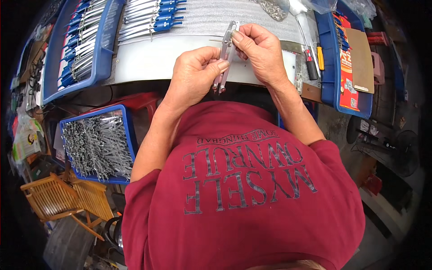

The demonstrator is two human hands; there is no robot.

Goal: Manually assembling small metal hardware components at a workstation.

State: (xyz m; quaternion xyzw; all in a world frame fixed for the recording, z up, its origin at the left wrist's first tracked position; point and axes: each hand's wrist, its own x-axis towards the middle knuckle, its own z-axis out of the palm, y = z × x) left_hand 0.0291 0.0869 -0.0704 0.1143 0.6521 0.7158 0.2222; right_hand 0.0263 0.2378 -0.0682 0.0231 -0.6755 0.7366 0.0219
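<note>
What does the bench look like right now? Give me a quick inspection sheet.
Surface: white bench top with a ribbed foam sheet at the back.
Job's things: a metal compass with two legs, held above the bench edge by both hands.
Clutter: blue trays of blue-handled compasses on the left; a blue bin of loose metal parts lower down; screwdrivers on the right.
Grippers: left hand grips the lower legs; right hand pinches the top end.
Cables: dark cords at the far left, hard to make out.
Surroundings: wooden folding chair lower left; a fan on the floor at right.
</note>
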